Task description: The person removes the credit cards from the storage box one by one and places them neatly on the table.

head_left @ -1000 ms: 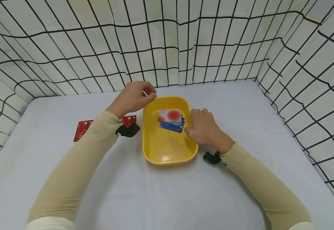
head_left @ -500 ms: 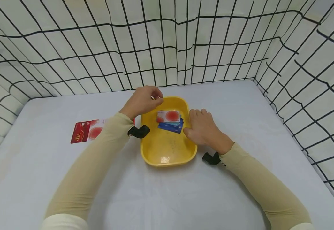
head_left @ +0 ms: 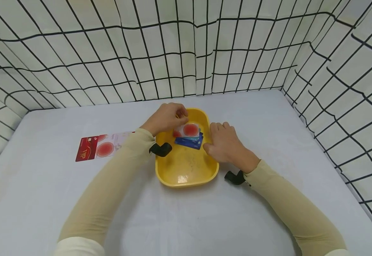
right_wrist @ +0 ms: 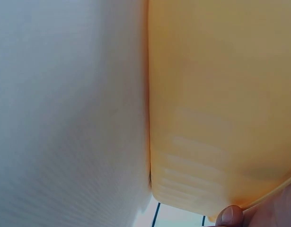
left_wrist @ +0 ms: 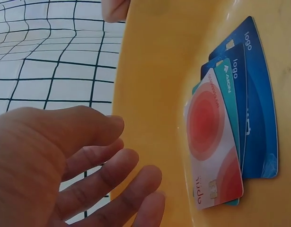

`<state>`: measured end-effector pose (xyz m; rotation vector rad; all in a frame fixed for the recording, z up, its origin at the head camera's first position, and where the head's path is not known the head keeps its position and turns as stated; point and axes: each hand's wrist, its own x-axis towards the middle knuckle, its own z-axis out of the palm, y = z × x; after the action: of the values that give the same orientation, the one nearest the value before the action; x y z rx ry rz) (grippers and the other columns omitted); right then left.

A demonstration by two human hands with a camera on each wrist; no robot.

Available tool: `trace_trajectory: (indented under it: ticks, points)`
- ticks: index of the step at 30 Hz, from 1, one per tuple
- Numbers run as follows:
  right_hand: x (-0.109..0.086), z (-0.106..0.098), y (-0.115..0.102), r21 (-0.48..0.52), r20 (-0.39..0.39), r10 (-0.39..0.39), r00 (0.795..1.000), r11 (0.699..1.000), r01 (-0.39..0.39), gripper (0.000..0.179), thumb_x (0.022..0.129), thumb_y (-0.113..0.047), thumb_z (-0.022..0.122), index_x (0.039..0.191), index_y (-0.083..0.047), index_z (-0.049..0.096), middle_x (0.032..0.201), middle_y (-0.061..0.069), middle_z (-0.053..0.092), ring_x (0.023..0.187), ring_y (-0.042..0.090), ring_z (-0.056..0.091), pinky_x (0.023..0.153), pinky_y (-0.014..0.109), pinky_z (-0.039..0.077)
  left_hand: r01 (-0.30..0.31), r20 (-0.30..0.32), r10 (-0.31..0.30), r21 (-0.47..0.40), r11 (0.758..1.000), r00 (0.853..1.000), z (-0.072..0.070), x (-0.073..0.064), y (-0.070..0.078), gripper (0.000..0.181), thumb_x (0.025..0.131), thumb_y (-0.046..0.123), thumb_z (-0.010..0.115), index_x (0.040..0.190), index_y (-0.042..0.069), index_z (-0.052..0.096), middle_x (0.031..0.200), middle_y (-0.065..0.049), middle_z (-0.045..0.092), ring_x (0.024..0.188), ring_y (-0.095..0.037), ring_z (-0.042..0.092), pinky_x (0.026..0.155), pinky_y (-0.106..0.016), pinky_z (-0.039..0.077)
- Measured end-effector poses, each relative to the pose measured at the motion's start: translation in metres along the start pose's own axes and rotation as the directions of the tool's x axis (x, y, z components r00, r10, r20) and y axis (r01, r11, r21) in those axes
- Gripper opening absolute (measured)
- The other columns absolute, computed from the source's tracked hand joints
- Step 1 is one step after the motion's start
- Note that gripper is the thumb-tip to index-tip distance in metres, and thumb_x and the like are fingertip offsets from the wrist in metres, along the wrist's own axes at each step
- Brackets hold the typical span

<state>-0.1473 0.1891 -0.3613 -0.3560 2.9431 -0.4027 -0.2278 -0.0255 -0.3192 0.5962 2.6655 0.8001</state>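
Note:
A yellow plastic tray [head_left: 186,174] stands on the table, with a fanned stack of plastic cards [head_left: 189,143] lying inside. Topmost in the left wrist view is a white card with red circles [left_wrist: 207,127]; teal and blue cards [left_wrist: 259,118] peek out beneath it. Above the tray's far left part hovers my left hand [head_left: 168,117], fingers loosely bent and apart from the thumb, holding nothing. My right hand [head_left: 226,142] grips the tray's right rim, its thumb over the inner side. The right wrist view shows the tray's outer wall [right_wrist: 216,118] and a fingertip at the rim.
Left of the tray, a red VIP card [head_left: 86,148] and a white card with a red circle [head_left: 106,146] lie on the white tabletop [head_left: 173,220]. My left sleeve [head_left: 115,181] hides part of that row. Black grid-patterned white walls [head_left: 157,49] enclose the table's back and sides.
My left hand has moved right and a little nearer, from the tray's far left corner to above the stack's far edge. My right hand keeps its grip on the rim.

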Motion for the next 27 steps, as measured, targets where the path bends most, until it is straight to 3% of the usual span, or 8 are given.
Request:
trace_trajectory:
  ticks: [9,13,17,27]
  points:
    - [-0.001,0.000,0.001,0.014,-0.005,-0.010,1.000,1.000,0.010,0.033,0.093,-0.034,0.052,0.109,-0.006,0.046,0.097,0.010,0.050,0.096,0.029,0.040,0.082,0.039,0.030,0.014,0.029,-0.014,0.022,1.000,0.999,0.007,0.008,-0.006,0.034,0.097,0.029,0.064,0.125,0.009,0.067,0.118,-0.011,0.071,0.101,-0.025,0.061,0.095,-0.037,0.055]
    - [-0.001,0.000,0.001,0.018,-0.010,-0.013,1.000,1.000,0.013,0.032,0.092,-0.034,0.052,0.108,-0.007,0.046,0.096,0.010,0.049,0.094,0.029,0.039,0.081,0.039,0.029,0.021,0.062,-0.022,0.022,1.000,0.998,0.011,0.010,-0.008,0.036,0.098,0.028,0.064,0.128,0.008,0.066,0.120,-0.012,0.070,0.093,-0.024,0.068,0.096,-0.037,0.058]
    - [-0.001,0.000,0.001,0.021,-0.020,-0.021,1.000,1.000,0.021,0.031,0.092,-0.034,0.052,0.106,-0.007,0.046,0.094,0.010,0.048,0.093,0.029,0.039,0.080,0.039,0.028,-0.010,0.098,0.005,0.046,0.999,0.995,0.014,0.011,-0.008,0.038,0.100,0.030,0.066,0.131,0.007,0.065,0.118,-0.013,0.072,0.082,-0.023,0.072,0.093,-0.037,0.061]
    - [-0.002,0.001,0.002,0.032,-0.032,-0.028,0.999,0.999,0.029,0.029,0.092,-0.032,0.052,0.104,-0.007,0.046,0.093,0.010,0.048,0.092,0.029,0.039,0.080,0.039,0.027,-0.063,0.120,0.053,0.083,0.995,0.991,0.018,0.011,-0.009,0.037,0.099,0.029,0.068,0.129,0.006,0.066,0.118,-0.012,0.072,0.087,-0.023,0.070,0.099,-0.039,0.057]
